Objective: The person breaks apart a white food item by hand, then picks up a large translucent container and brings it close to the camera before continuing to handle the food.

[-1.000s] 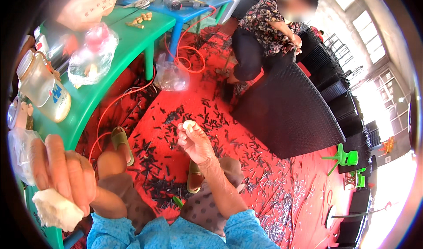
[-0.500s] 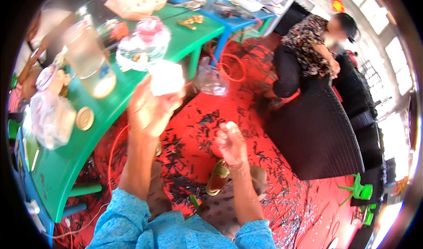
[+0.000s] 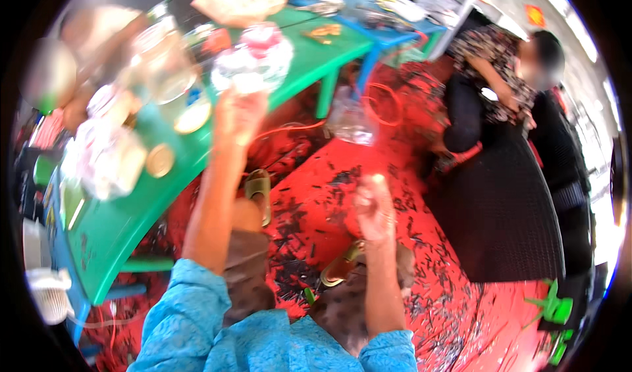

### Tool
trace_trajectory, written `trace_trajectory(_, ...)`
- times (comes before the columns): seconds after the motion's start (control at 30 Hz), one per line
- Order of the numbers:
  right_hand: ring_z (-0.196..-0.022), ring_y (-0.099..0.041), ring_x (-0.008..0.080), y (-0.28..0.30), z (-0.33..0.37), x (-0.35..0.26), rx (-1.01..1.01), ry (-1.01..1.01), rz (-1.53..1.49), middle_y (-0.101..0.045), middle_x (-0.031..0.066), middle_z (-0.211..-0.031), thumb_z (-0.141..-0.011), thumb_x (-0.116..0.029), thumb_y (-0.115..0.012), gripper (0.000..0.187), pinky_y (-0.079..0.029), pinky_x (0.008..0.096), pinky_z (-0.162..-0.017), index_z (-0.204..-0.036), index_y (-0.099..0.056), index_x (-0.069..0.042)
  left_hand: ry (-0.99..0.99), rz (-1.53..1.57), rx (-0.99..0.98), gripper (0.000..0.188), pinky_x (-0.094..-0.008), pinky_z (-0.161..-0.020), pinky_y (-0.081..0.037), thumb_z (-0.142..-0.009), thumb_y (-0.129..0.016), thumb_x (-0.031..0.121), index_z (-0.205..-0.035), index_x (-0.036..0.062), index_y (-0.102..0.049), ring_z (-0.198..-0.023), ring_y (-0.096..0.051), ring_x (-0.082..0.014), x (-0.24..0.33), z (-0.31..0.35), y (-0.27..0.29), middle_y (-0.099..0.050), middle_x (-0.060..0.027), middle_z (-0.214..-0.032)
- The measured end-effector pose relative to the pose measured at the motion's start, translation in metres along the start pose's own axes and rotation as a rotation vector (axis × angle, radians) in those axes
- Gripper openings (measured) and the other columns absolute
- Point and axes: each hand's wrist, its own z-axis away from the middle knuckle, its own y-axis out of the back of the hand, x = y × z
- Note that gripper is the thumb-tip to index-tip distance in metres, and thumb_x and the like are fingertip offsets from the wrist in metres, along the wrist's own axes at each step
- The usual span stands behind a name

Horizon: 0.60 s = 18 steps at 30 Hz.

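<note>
My left hand (image 3: 242,115) reaches over the edge of the green table (image 3: 296,76), its fingers smeared and partly lost against a clear plastic bag (image 3: 253,66) with a pink-red top. Whether it grips the bag cannot be made out. Over the red floor, my right hand (image 3: 376,209) is raised with curled fingers and a bright spot at its tip; anything in it is too small to name. Left of my left hand stand a large clear jar (image 3: 164,66), a round tan lid (image 3: 160,160) and a whitish plastic bag (image 3: 108,158).
A paper bag (image 3: 242,0) and small brown pieces (image 3: 324,31) lie on the far table; a cluttered blue table (image 3: 359,0) adjoins it. Black scraps litter the red floor (image 3: 316,181). On the right, a person (image 3: 494,76) sits by a black woven panel (image 3: 500,207). Another person sits far left.
The bright white thing in my left hand no longer shows there; that hand has moved to the plastic bag. My right hand's fingers look more curled. The view has shifted, moving the scene rightward.
</note>
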Motion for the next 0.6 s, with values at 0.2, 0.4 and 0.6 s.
trace_trajectory(0.2,-0.068,-0.045,0.0100,-0.012,-0.009,0.003,0.034,0.010,-0.007,-0.052,0.0032,-0.089,-0.084,-0.011,-0.052,0.009,-0.040,0.0217,-0.058,-0.092,-0.052,-0.008,0.251,-0.310,-0.134,0.037,-0.0349,-0.068,-0.051,-0.083,-0.052,0.025,-0.108,-0.0009,-0.046,-0.087,-0.057,-0.0291,-0.050,0.063,-0.049,-0.055,-0.0148,-0.101)
trace_trajectory(0.4,-0.065,-0.049,0.0094,-0.006,-0.015,0.008,0.010,0.021,0.045,-0.056,0.0006,-0.084,-0.082,-0.015,-0.057,0.012,-0.041,0.0216,-0.056,-0.092,-0.053,-0.010,0.543,-0.254,-0.261,0.027,-0.0383,-0.076,-0.049,-0.080,-0.054,0.014,-0.105,0.0032,-0.049,-0.090,-0.057,-0.0256,-0.121,0.101,-0.069,-0.056,-0.0125,-0.101)
trace_trajectory(0.6,-0.073,-0.056,0.0124,0.013,-0.023,0.016,0.039,0.033,0.059,-0.054,0.0024,-0.089,-0.082,-0.017,-0.054,0.022,-0.047,0.0239,-0.058,-0.102,-0.050,-0.009,0.871,-0.350,-0.443,0.029,-0.0281,-0.077,-0.043,-0.076,-0.056,0.005,-0.105,0.0023,-0.051,-0.092,-0.053,-0.0148,-0.158,0.106,-0.049,-0.054,-0.0049,-0.098)
